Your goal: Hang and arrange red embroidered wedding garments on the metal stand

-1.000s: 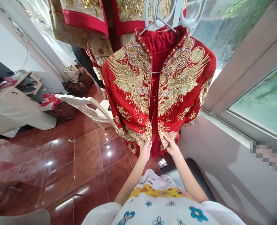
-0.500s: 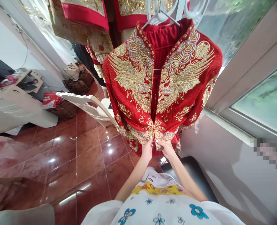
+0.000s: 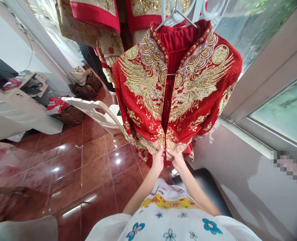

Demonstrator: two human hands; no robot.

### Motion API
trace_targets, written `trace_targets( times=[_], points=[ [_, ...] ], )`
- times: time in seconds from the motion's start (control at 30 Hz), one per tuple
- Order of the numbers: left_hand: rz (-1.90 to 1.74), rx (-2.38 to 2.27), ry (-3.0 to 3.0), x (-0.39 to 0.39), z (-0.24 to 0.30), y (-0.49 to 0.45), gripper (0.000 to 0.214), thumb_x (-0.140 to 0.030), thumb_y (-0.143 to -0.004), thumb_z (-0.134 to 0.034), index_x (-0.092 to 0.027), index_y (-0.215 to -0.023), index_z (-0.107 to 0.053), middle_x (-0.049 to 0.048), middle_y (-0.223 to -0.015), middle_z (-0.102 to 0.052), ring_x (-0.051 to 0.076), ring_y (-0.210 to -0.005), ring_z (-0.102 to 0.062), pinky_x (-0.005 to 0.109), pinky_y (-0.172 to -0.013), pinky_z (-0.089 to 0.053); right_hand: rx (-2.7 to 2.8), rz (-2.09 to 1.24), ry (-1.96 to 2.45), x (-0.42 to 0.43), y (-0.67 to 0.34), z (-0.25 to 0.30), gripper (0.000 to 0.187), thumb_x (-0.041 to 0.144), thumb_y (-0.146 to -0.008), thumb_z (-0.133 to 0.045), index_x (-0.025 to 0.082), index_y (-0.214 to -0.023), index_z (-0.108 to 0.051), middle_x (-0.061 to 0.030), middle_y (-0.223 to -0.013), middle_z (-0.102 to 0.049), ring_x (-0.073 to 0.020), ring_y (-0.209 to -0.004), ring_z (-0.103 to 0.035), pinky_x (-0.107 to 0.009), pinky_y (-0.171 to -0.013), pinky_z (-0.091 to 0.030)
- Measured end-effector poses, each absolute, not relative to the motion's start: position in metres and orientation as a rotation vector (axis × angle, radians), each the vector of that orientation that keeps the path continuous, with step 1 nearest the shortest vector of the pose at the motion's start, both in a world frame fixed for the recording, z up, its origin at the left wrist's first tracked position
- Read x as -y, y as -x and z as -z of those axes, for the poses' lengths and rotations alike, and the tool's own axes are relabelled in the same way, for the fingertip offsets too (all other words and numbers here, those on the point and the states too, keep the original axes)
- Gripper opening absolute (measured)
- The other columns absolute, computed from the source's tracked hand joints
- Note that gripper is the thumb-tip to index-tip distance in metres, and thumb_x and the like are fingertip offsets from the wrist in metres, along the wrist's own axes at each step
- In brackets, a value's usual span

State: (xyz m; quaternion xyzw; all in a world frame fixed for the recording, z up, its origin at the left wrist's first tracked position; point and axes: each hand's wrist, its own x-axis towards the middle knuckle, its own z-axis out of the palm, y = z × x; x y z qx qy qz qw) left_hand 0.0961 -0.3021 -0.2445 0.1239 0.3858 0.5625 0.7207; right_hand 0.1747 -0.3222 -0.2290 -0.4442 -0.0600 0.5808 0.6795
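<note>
Red embroidered jacket (image 3: 143,100) hangs on a white hanger (image 3: 175,17) beside the window, its front panels meeting edge to edge at the hem. Head view: left hand (image 3: 157,161) and right hand (image 3: 177,160) sit side by side, low at the centre, fingers closed, each pinching one hem edge. Risks, as I judge them: a downward tug could slide the shoulders off the hanger; nails catching the beadwork could loosen gold thread; the white plastic chair (image 3: 93,112) near the sleeve could snag it.

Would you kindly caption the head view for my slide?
Left hand and right hand hold together the front hems of a hanging red gold-embroidered jacket.
</note>
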Motion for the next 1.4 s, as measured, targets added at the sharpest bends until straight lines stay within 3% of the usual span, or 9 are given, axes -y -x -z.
trace_targets(
  times=[0.2,0.4,0.7,0.97,1.13,1.2,1.27,1.33,1.4],
  points=[
    [-1.262,-0.754,-0.29,0.303,0.243,-0.097,0.038,-0.026,-0.062,-0.078,-0.016,-0.096,-0.064,0.0076,-0.102,-0.068,0.021,-0.104,-0.061,0.037,-0.098,-0.044,0.109,-1.314,1.0,0.32,-0.173,0.231,0.036,0.006,-0.045,-0.074,0.015,-0.079,-0.065,-0.0037,-0.078,-0.07,-0.0176,-0.071,-0.065,-0.028,-0.066,-0.056],
    [-1.325,-0.836,-0.298,0.303,0.243,-0.096,0.04,-0.023,-0.061,-0.079,-0.016,-0.097,-0.063,0.0073,-0.098,-0.069,0.021,-0.102,-0.061,0.038,-0.096,-0.045,0.071,-1.317,1.015,0.314,-0.17,0.231,0.034,0.006,-0.045,-0.073,0.014,-0.076,-0.064,-0.0031,-0.075,-0.069,-0.0174,-0.069,-0.065,-0.027,-0.064,-0.055],
    [-1.486,-0.957,-0.475,0.298,0.253,-0.091,0.054,-0.018,-0.062,-0.079,-0.025,-0.111,-0.058,0.0026,-0.113,-0.064,0.018,-0.1,-0.062,0.035,-0.093,-0.048,0.031,-1.279,1.053,0.316,-0.167,0.231,0.036,0.002,-0.04,-0.074,0.014,-0.073,-0.065,-0.0025,-0.073,-0.069,-0.0168,-0.064,-0.064,-0.027,-0.061,-0.055],
    [-1.509,-0.991,-0.531,0.301,0.253,-0.09,0.053,-0.016,-0.06,-0.079,-0.022,-0.108,-0.058,0.0048,-0.115,-0.063,0.019,-0.106,-0.059,0.035,-0.099,-0.043,-0.005,-1.343,1.04,0.309,-0.166,0.234,0.026,0.004,-0.047,-0.07,0.015,-0.069,-0.062,-0.0016,-0.069,-0.069,-0.0174,-0.061,-0.064,-0.03,-0.063,-0.056],
    [-1.477,-0.899,-0.443,0.301,0.248,-0.09,0.049,-0.016,-0.06,-0.079,-0.02,-0.104,-0.059,0.006,-0.109,-0.065,0.019,-0.103,-0.061,0.034,-0.096,-0.045,0.04,-1.4,1.025,0.306,-0.164,0.236,0.024,0.007,-0.051,-0.069,0.017,-0.071,-0.061,0.0001,-0.07,-0.068,-0.0144,-0.064,-0.064,-0.025,-0.063,-0.055],
    [-1.424,-0.859,-0.387,0.3,0.249,-0.089,0.046,-0.018,-0.059,-0.079,-0.019,-0.101,-0.06,0.0063,-0.103,-0.067,0.019,-0.095,-0.063,0.034,-0.091,-0.047,0.073,-1.418,1.027,0.312,-0.166,0.238,0.025,0.013,-0.054,-0.073,0.017,-0.075,-0.061,0.0,-0.072,-0.068,-0.0131,-0.064,-0.063,-0.023,-0.06,-0.053],
    [-1.369,-0.871,-0.354,0.3,0.251,-0.088,0.046,-0.02,-0.059,-0.079,-0.018,-0.1,-0.06,0.0051,-0.093,-0.068,0.017,-0.083,-0.065,0.032,-0.083,-0.05,0.1,-1.519,1.08,0.323,-0.17,0.241,0.026,0.031,-0.062,-0.074,0.016,-0.079,-0.06,-0.0022,-0.071,-0.067,-0.0131,-0.059,-0.062,-0.023,-0.053,-0.051],
    [-1.342,-0.911,-0.347,0.299,0.253,-0.087,0.046,-0.02,-0.058,-0.08,-0.018,-0.099,-0.059,0.0028,-0.086,-0.068,0.016,-0.078,-0.065,0.03,-0.079,-0.05,0.141,-1.753,1.215,0.336,-0.173,0.243,0.042,0.056,-0.073,-0.059,0.014,-0.077,-0.059,-0.0062,-0.065,-0.065,-0.0131,-0.051,-0.059,-0.023,-0.044,-0.047],
    [-1.364,-0.922,-0.366,0.299,0.256,-0.087,0.049,-0.019,-0.058,-0.079,-0.019,-0.102,-0.058,0.0021,-0.089,-0.068,0.015,-0.082,-0.064,0.029,-0.082,-0.049,0.247,-1.908,1.377,0.346,-0.175,0.242,0.057,0.066,-0.078,-0.043,0.011,-0.07,-0.058,-0.0081,-0.057,-0.062,-0.0111,-0.042,-0.053,-0.02,-0.036,-0.039]
  ],
)
